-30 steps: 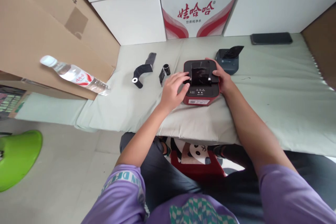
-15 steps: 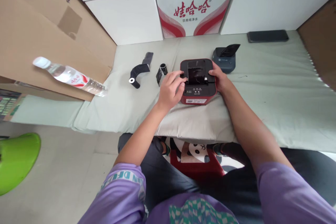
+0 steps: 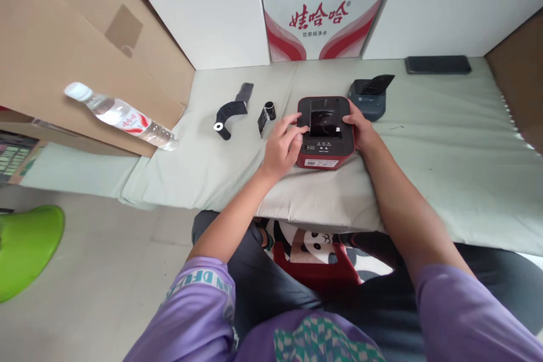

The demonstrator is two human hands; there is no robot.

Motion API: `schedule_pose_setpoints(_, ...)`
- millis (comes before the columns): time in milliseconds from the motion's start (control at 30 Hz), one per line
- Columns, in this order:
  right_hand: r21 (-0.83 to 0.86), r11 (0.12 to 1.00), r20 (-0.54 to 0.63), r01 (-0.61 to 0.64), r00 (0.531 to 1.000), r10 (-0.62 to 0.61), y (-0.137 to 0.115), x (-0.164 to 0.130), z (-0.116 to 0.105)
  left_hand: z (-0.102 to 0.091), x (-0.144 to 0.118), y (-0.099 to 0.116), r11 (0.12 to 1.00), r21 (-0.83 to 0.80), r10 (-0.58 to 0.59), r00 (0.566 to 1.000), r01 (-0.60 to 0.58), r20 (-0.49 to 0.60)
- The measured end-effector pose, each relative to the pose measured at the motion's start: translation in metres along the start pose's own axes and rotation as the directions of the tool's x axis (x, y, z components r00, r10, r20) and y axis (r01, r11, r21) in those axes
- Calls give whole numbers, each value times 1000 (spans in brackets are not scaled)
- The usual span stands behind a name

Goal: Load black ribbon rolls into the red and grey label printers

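A small red and black label printer (image 3: 325, 131) sits near the front edge of a pale green padded surface (image 3: 445, 141). My left hand (image 3: 283, 144) rests against the printer's left side with its fingers curled onto the black top. On the other side, my right hand (image 3: 360, 129) grips the printer's right edge. Two black ribbon rolls lie to the left of the printer: a small one (image 3: 267, 114) close by and a longer curled one (image 3: 230, 115) farther left.
A grey printer (image 3: 370, 97) with a raised flap stands behind the red one. A dark phone (image 3: 438, 64) lies at the back right. A water bottle (image 3: 121, 117) rests on a cardboard box (image 3: 63, 51) at left. White cartons (image 3: 322, 17) line the back. A green stool (image 3: 25, 246) is on the floor.
My left hand's fingers have shifted a little on the printer's top left corner. My right hand keeps its hold on the right side. The printer has stayed in place.
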State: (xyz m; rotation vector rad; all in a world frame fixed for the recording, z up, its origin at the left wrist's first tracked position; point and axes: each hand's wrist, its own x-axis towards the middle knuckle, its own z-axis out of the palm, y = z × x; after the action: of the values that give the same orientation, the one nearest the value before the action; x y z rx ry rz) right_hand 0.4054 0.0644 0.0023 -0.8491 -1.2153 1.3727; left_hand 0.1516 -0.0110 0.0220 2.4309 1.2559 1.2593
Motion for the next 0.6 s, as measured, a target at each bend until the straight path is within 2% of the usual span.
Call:
schedule_pose_setpoints(67,-25,1000,-23,14,1000,-15,3,3,-5,4,-9,0,998,-60,-19,1000,19,7)
schedule_pose_setpoints(133,-118,992,-122,52,990,-66,2,0,-9,8,-20,1,987,-158,-36,999,42,39)
schedule_pose_setpoints(233,-329,943,-363,45,916,-170,-3,-32,-4,13,-34,3,928,-330,-132,980,174,146)
schedule_pose_setpoints(267,-377,926,-401,13,899,-176,-4,-50,2,14,-37,3,903,-364,-163,966,228,201)
schedule_pose_setpoints(300,-423,906,-395,4,899,-188,-4,-69,10,14,-38,4,882,-384,-183,950,272,254)
schedule_pose_setpoints(367,-556,827,-263,88,925,-275,-3,-104,30,13,-37,4,857,-405,-191,927,319,324)
schedule_pose_setpoints(433,-679,714,-171,171,909,-380,-3,-124,46,9,-31,2,840,-433,-187,924,327,335)
schedule_pose_setpoints(500,-743,632,-109,219,892,-438,-5,-122,52,5,-18,-2,827,-450,-190,921,336,339)
schedule_pose_setpoints(600,-781,564,-37,269,881,-471,-12,-78,39,3,17,-15,839,-428,-202,922,336,329)
